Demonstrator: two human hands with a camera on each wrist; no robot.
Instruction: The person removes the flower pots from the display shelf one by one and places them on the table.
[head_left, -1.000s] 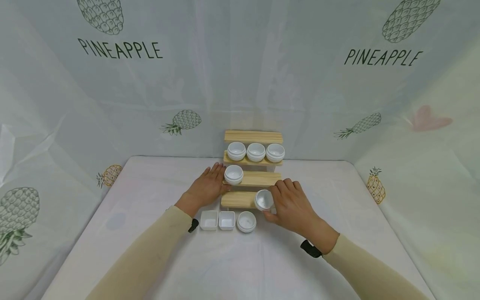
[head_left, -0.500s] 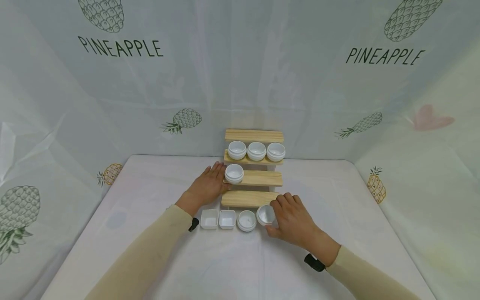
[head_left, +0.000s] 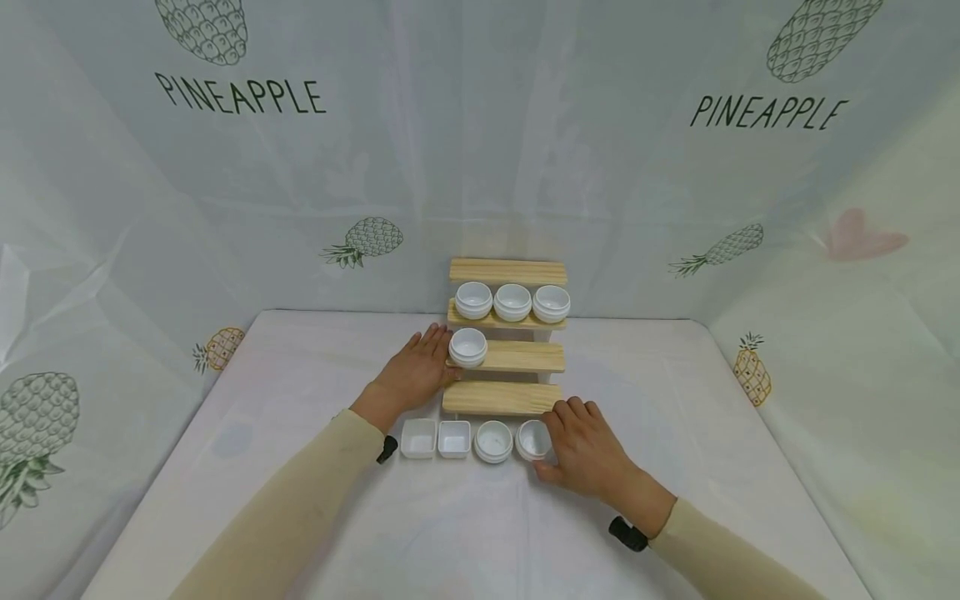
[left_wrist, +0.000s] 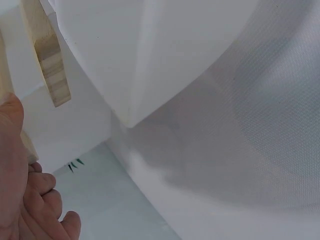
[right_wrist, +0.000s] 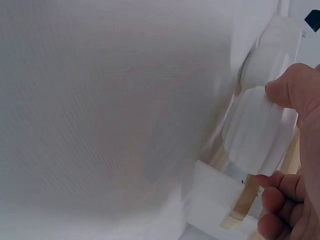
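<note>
My right hand (head_left: 587,446) pinches a small round white bowl (head_left: 531,440) between thumb and fingers, at the right end of a front row on the table. In the right wrist view the thumb (right_wrist: 285,92) lies on one side of this bowl (right_wrist: 257,132), fingertips on the other. My left hand (head_left: 412,371) holds the left end of a wooden tiered stand (head_left: 501,398), thumb and fingers either side of a board. Another round bowl (head_left: 468,345) sits beside its fingers on the second tier from the bottom. Fingers (left_wrist: 45,200) look loosely bent in the left wrist view.
Beside the pinched bowl stand another round bowl (head_left: 492,441) and two square dishes, one a square dish (head_left: 454,438). Three round bowls, including a middle bowl (head_left: 512,302), line a higher tier. A white cloth (head_left: 480,525) covers the table; pineapple-print sheets (head_left: 480,167) surround it.
My right hand has brought the round bowl down from the lowest tier to the table, beside the other round bowl. The left hand stays where it was at the stand.
</note>
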